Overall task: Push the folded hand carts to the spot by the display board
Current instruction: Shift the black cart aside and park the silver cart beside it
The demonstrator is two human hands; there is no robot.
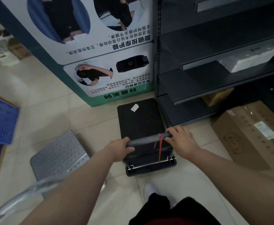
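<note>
A black hand cart (141, 122) stands on the tiled floor, its flat platform reaching the foot of the display board (103, 51), a tall white and green poster panel. A white sticker lies on the platform's far end. My left hand (119, 149) and my right hand (181, 140) both grip the cart's grey padded handle (146, 138), one at each end. A red cord hangs from the handle between them. A second cart, silver with a perforated platform (58, 155), sits to the left of the black one, its shiny handle near my left forearm.
Dark metal shelving (214, 82) stands right of the board, close to the black cart's right edge. A large cardboard box (250, 133) lies on the floor at the right. A blue plastic crate (0, 119) sits at the left. My white shoe (150, 190) is behind the cart.
</note>
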